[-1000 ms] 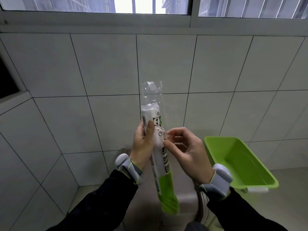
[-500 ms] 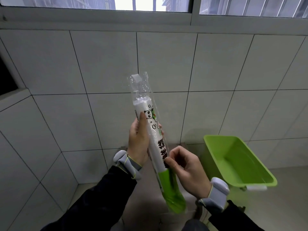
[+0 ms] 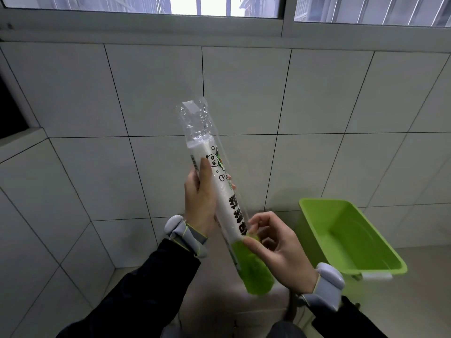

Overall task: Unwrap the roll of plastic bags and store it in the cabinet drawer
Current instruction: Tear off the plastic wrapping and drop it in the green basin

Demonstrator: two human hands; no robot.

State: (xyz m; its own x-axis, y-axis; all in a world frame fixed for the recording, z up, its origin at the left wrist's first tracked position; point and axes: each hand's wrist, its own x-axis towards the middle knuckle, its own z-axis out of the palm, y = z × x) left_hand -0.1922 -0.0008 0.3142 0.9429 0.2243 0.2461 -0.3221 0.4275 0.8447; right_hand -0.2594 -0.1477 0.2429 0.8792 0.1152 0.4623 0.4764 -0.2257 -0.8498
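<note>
A long white roll of plastic bags [image 3: 223, 191] stands nearly upright in front of me, tilted a little to the left at the top. It sits inside a clear wrapper with a panda print, black lettering and a green lower end [image 3: 253, 272]. The wrapper's empty crinkled top [image 3: 195, 118] sticks up above the roll. My left hand [image 3: 201, 198] is wrapped around the roll's upper middle, thumb lying along its front. My right hand [image 3: 275, 247] pinches the wrapper where the white meets the green. No cabinet drawer shows.
A bright green plastic tub [image 3: 349, 237] stands at the right, close to my right wrist. A grey tiled wall [image 3: 317, 106] fills the background, with a window [image 3: 219, 6] along the top. Grey floor lies below.
My right hand slid down from the roll's upper part to the start of the green end. The roll's top leaned leftward and my left hand kept its hold.
</note>
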